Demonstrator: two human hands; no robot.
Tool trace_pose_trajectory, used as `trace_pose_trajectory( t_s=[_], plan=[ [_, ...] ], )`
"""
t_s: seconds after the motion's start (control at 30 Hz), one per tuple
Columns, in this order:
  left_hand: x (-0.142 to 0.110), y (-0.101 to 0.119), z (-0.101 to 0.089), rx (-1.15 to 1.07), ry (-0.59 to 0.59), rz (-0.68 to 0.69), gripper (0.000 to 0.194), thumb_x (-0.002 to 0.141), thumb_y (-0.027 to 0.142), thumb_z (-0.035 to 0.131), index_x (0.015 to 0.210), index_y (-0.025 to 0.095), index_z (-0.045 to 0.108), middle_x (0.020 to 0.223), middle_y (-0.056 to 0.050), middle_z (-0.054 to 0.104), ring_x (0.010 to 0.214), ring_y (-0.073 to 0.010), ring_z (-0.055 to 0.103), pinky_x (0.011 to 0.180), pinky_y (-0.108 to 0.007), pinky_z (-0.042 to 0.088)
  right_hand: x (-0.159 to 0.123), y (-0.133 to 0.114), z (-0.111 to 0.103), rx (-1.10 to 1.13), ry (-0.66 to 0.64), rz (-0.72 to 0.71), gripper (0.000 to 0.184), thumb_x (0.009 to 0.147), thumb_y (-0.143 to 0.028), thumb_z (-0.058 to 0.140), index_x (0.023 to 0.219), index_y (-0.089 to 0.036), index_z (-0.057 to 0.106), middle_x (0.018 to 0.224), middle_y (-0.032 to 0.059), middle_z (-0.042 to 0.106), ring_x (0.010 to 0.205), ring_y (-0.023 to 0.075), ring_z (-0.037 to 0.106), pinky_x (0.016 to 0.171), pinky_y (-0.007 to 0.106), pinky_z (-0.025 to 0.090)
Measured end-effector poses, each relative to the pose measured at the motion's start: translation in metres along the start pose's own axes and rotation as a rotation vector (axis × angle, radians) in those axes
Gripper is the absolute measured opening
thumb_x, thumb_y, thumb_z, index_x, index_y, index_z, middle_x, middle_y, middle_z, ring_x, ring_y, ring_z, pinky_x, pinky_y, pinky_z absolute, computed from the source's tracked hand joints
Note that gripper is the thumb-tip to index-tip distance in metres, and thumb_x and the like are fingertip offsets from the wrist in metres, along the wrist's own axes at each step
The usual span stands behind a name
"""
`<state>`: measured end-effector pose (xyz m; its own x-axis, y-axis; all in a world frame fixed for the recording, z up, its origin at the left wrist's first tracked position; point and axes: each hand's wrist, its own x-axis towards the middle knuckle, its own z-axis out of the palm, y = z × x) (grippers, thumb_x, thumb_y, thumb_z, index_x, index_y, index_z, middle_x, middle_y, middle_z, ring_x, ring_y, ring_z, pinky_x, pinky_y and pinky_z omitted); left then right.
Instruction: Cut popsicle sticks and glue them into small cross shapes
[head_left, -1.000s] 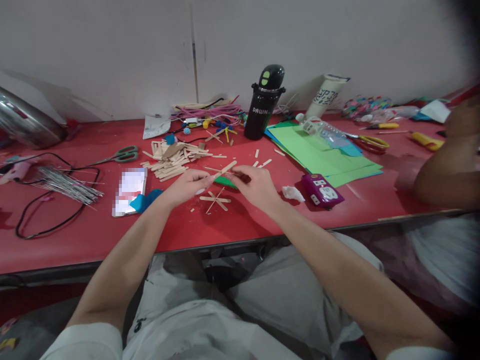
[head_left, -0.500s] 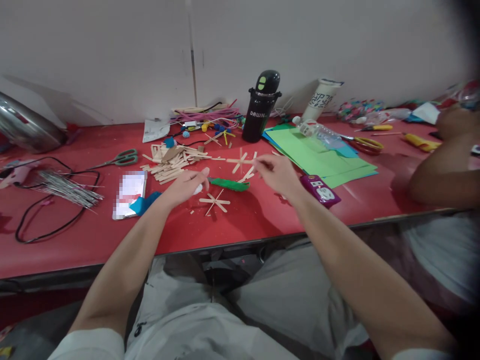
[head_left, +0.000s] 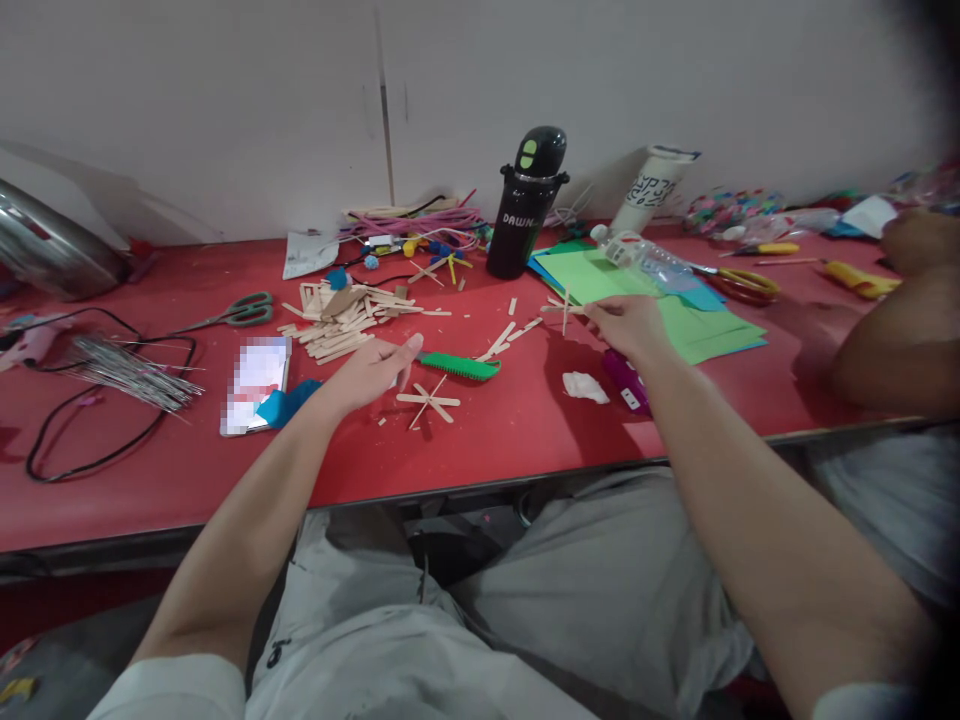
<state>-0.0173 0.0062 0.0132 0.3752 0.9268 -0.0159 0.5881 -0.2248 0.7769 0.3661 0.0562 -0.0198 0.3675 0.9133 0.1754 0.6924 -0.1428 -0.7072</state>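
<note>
My right hand (head_left: 626, 322) is closed, pinching a star of crossed craft sticks (head_left: 564, 307) above the red table. Below it are a crumpled white piece (head_left: 585, 387) and a purple packet (head_left: 624, 375), partly covered by my wrist. My left hand (head_left: 381, 368) is curled near the table, a bit of something white showing under its fingers. A green ribbed, comb-like tool (head_left: 461, 366) reaches out from beside its fingertips; whether the hand grips it is unclear. In front of it lies a second star of craft sticks (head_left: 429, 400).
Behind my left hand lies a pile of craft sticks (head_left: 337, 315), with a phone (head_left: 256, 385), scissors (head_left: 244, 310) and metal wires (head_left: 139, 372) further left. A black bottle (head_left: 525, 205) and green paper sheets (head_left: 705, 325) stand and lie behind. Another person's arm (head_left: 900, 340) rests at right.
My right hand has moved right with the stick star, uncovering the white piece and several loose sticks. My left hand has stayed nearly in place.
</note>
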Motion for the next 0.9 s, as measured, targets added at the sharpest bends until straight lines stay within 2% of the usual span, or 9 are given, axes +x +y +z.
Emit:
trace_pose_trajectory(
  t_s=[0.2, 0.4, 0.63, 0.73, 0.8, 0.9],
  plan=[
    [0.002, -0.004, 0.0, 0.025, -0.002, 0.075, 0.055, 0.091, 0.062, 0.046, 0.06, 0.018, 0.056, 0.055, 0.003, 0.043, 0.054, -0.0108, 0.04, 0.056, -0.028, 0.03, 0.006, -0.004, 0.011, 0.003, 0.0, -0.028, 0.024, 0.084, -0.03, 0.062, 0.083, -0.012, 0.077, 0.056, 0.0034, 0.063, 0.051, 0.0149, 0.053, 0.053, 0.028, 0.039],
    [0.002, -0.002, 0.0, 0.052, -0.002, 0.09, 0.05, 0.092, 0.057, 0.047, 0.062, 0.019, 0.056, 0.054, 0.004, 0.037, 0.053, -0.0104, 0.037, 0.054, -0.028, 0.027, 0.006, -0.007, 0.013, -0.034, 0.036, -0.022, 0.02, 0.081, -0.029, 0.067, 0.085, -0.012, 0.078, 0.065, 0.0058, 0.068, 0.059, 0.0169, 0.056, 0.057, 0.03, 0.039],
    [0.002, -0.002, 0.0, 0.095, 0.022, 0.095, 0.047, 0.093, 0.054, 0.047, 0.063, 0.018, 0.056, 0.055, 0.005, 0.036, 0.054, -0.0105, 0.036, 0.055, -0.028, 0.027, 0.004, -0.003, 0.014, -0.097, 0.047, 0.015, 0.015, 0.078, -0.025, 0.068, 0.082, -0.013, 0.077, 0.061, 0.0071, 0.066, 0.059, 0.0201, 0.056, 0.056, 0.032, 0.038],
    [0.002, -0.001, 0.0, 0.148, 0.05, 0.115, 0.041, 0.09, 0.051, 0.052, 0.069, 0.018, 0.06, 0.061, 0.003, 0.05, 0.06, -0.0115, 0.044, 0.059, -0.027, 0.032, 0.005, -0.003, 0.014, -0.12, 0.083, 0.027, 0.02, 0.076, -0.026, 0.071, 0.088, -0.011, 0.077, 0.073, 0.0121, 0.071, 0.068, 0.0239, 0.062, 0.062, 0.034, 0.042],
    [0.0, 0.001, -0.001, 0.182, 0.033, 0.125, 0.031, 0.087, 0.048, 0.058, 0.08, 0.018, 0.066, 0.075, 0.0, 0.063, 0.071, -0.0139, 0.054, 0.067, -0.027, 0.038, 0.004, -0.007, 0.013, -0.119, 0.167, 0.003, 0.028, 0.077, -0.027, 0.07, 0.099, -0.01, 0.075, 0.088, 0.0156, 0.074, 0.077, 0.0257, 0.065, 0.071, 0.036, 0.047],
    [-0.005, 0.005, -0.005, 0.232, -0.103, 0.108, 0.027, 0.082, 0.045, 0.063, 0.089, 0.019, 0.068, 0.091, -0.003, 0.071, 0.081, -0.017, 0.061, 0.072, -0.028, 0.042, -0.003, -0.022, 0.015, -0.052, 0.272, -0.139, 0.028, 0.084, -0.024, 0.061, 0.106, -0.012, 0.072, 0.098, 0.0147, 0.074, 0.08, 0.0233, 0.066, 0.081, 0.036, 0.049]
  ],
)
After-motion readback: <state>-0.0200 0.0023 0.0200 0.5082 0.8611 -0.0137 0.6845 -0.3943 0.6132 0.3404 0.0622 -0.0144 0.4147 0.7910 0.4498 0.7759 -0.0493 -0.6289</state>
